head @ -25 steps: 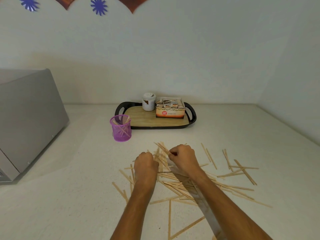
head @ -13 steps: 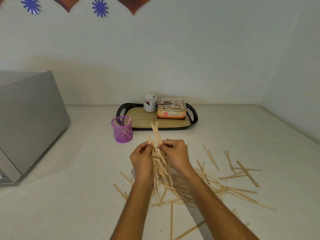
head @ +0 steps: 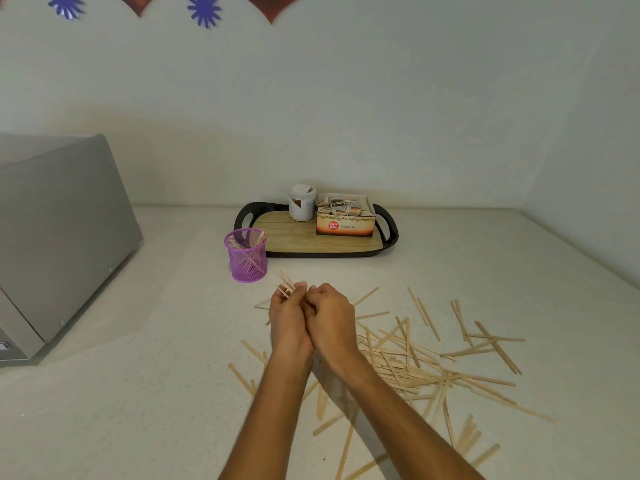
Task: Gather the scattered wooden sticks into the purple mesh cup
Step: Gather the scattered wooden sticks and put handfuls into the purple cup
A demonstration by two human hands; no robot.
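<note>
A purple mesh cup [head: 246, 255] stands upright on the pale counter with several wooden sticks leaning inside it. My left hand [head: 289, 318] and my right hand [head: 331, 316] are pressed together just in front of the cup, closed around a bundle of wooden sticks [head: 287, 285] whose tips poke out above my left fingers. Most of the bundle is hidden between my palms. Many scattered wooden sticks [head: 412, 358] lie on the counter to the right of and below my hands.
A black tray with a wooden base [head: 294, 237] sits behind the cup, carrying a white jar [head: 302, 202] and a tea box [head: 345, 216]. A grey appliance [head: 55, 237] fills the left side. Walls close the counter at the back and right.
My hands lifted a bundle of sticks off the pile, then closed together around it and moved up toward the cup. The sticks now stick out less above my fingers.
</note>
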